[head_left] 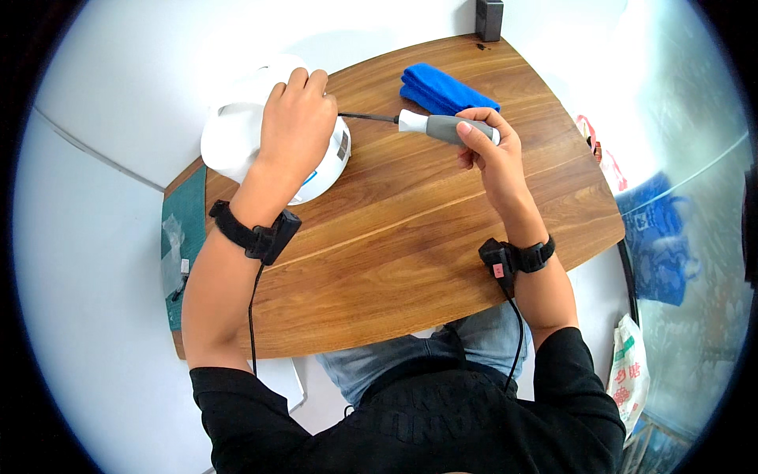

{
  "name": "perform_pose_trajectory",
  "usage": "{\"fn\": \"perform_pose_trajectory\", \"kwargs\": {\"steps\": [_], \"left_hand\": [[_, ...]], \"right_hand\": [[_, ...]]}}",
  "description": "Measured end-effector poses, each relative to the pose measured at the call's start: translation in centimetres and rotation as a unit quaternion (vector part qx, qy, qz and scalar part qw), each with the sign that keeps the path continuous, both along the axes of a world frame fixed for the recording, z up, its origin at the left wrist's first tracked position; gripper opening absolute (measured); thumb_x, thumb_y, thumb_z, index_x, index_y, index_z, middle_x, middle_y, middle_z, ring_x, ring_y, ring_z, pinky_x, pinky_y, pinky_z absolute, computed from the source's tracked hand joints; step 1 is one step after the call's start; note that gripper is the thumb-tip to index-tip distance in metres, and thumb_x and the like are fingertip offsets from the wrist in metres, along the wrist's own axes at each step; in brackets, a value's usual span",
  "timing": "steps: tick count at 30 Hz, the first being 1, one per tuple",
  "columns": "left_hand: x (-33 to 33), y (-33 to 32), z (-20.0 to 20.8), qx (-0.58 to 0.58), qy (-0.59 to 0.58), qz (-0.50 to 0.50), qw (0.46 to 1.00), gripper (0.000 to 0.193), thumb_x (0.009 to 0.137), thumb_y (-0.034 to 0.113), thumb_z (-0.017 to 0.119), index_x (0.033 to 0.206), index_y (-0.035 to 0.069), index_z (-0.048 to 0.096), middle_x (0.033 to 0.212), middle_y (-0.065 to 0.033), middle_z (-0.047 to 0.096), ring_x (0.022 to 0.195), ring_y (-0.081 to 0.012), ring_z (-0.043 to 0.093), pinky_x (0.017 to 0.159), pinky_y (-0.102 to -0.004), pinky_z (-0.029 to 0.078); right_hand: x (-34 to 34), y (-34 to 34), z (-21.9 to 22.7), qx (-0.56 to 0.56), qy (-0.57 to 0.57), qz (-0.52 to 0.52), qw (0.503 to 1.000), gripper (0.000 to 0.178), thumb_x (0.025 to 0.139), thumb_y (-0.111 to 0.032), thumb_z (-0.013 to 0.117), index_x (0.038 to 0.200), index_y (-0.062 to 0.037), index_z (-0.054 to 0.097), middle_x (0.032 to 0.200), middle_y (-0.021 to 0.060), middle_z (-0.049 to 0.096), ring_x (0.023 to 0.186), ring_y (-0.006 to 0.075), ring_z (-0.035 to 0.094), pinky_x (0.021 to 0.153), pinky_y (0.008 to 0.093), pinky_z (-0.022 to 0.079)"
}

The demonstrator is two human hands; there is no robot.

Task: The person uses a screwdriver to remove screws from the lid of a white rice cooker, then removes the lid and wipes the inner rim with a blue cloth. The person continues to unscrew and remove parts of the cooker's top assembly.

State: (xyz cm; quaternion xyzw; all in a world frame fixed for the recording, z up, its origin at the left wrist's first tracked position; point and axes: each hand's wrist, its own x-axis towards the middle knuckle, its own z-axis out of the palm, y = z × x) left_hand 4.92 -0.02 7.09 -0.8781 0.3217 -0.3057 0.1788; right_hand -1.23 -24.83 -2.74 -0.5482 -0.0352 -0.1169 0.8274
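A screwdriver (444, 128) with a grey and white handle is held in my right hand (491, 142), its fingers and thumb wrapped round the handle end. The dark shaft points left and its tip ends at my left hand (298, 118). That left hand is closed, fingers curled, over a rounded white appliance (230, 136). Whatever lies under those fingers is hidden, so I cannot tell if they grip the appliance or the shaft's end. A dark panel and a blue mark show on the appliance's side.
The appliance stands at the back left of a wooden table (410, 245). A folded blue cloth (444, 88) lies just behind the screwdriver. A green mat (183, 237) with clear plastic covers the left edge. A black box (489, 20) sits at the far corner. Bags (629, 375) are beyond the right edge.
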Motion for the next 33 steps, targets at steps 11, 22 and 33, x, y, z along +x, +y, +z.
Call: {"fn": "perform_pose_trajectory", "kwargs": {"steps": [11, 22, 33], "left_hand": [[1.1, -0.7, 0.2, 0.080, 0.007, 0.022, 0.997, 0.006, 0.070, -0.004, 0.068, 0.072, 0.002, 0.067, 0.086, -0.0096, 0.060, 0.089, -0.0258, 0.057, 0.076, -0.0360, 0.050], [-2.9, -3.8, -2.4, -0.390, 0.275, -0.008, 0.879, 0.009, 0.091, 0.009, 0.069, 0.087, 0.001, 0.065, 0.082, -0.0111, 0.071, 0.075, -0.0216, 0.067, 0.067, -0.0320, 0.052], [-1.5, -21.6, -9.9, -0.367, 0.505, -0.116, 0.773, 0.010, 0.084, 0.010, 0.076, 0.087, 0.001, 0.076, 0.081, -0.0134, 0.074, 0.072, -0.0176, 0.069, 0.066, -0.0309, 0.053]], "right_hand": [[0.2, -0.6, -0.1, 0.014, 0.016, -0.050, 0.999, 0.023, 0.089, -0.025, 0.075, 0.098, -0.0053, 0.066, 0.071, 0.0021, 0.060, 0.055, 0.0081, 0.055, 0.050, 0.0225, 0.044], [0.0, -3.7, 0.8, 0.119, 0.033, -0.067, 0.990, 0.023, 0.092, -0.026, 0.070, 0.099, -0.0047, 0.063, 0.072, 0.0067, 0.062, 0.059, 0.0127, 0.059, 0.053, 0.0258, 0.046], [-9.1, -11.3, -0.9, 0.144, 0.065, -0.101, 0.982, 0.026, 0.099, -0.029, 0.061, 0.105, -0.0050, 0.055, 0.082, 0.0109, 0.065, 0.067, 0.0181, 0.064, 0.059, 0.0294, 0.049]]}}
